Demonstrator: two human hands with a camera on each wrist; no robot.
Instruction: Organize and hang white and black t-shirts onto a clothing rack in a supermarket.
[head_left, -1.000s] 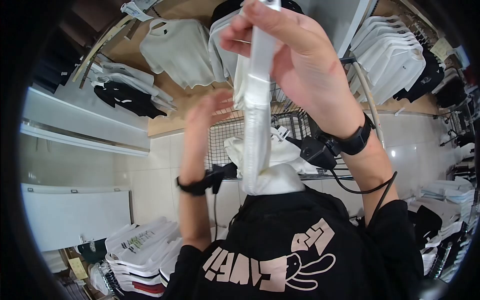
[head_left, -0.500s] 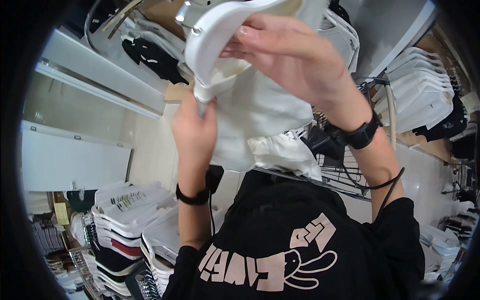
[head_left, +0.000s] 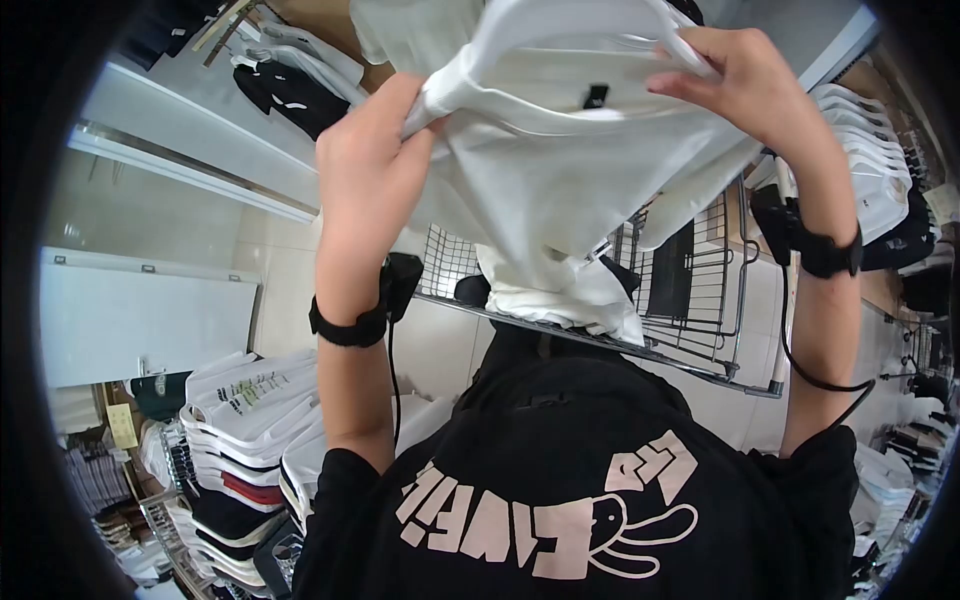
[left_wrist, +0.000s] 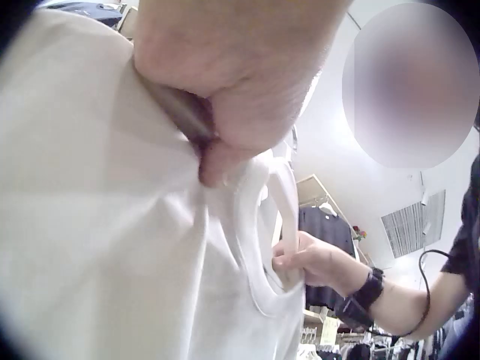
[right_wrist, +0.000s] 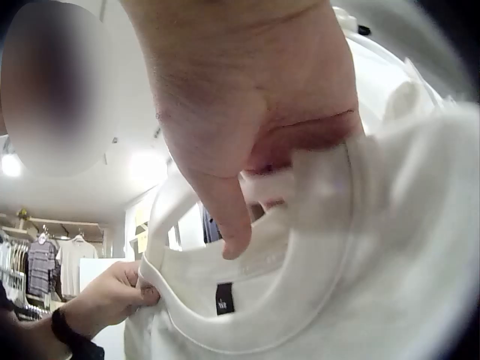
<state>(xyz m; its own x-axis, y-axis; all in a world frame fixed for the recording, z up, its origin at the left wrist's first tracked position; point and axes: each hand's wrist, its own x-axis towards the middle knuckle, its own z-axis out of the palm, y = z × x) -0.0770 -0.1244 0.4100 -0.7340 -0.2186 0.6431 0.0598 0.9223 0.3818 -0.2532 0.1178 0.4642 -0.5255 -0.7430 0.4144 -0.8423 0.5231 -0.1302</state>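
A white shirt [head_left: 580, 165] with a round neck and a small black label [right_wrist: 225, 298] hangs in front of the person, on a white hanger [head_left: 545, 25]. At the left end of the neckline, the left hand [head_left: 368, 165] grips the shoulder fabric over the hanger's arm. The right hand [head_left: 768, 88] holds the opposite side of the neckline by the hanger's other arm. Its thumb [right_wrist: 229, 217] reaches inside the collar in the right wrist view, while most of its fingers are hidden behind fabric.
Below the shirt stands a wire shopping cart [head_left: 700, 290] with crumpled white clothing [head_left: 570, 300] in it. Racks of hung shirts [head_left: 240, 410] flank the person at lower left, and more white shirts [head_left: 865, 160] hang at right. A glass-fronted cabinet [head_left: 150, 225] is at left.
The shirt and hanger have swung from edge-on to facing the person. The left hand has taken hold of one shoulder; the right hand has moved from the hanger's middle to the right side.
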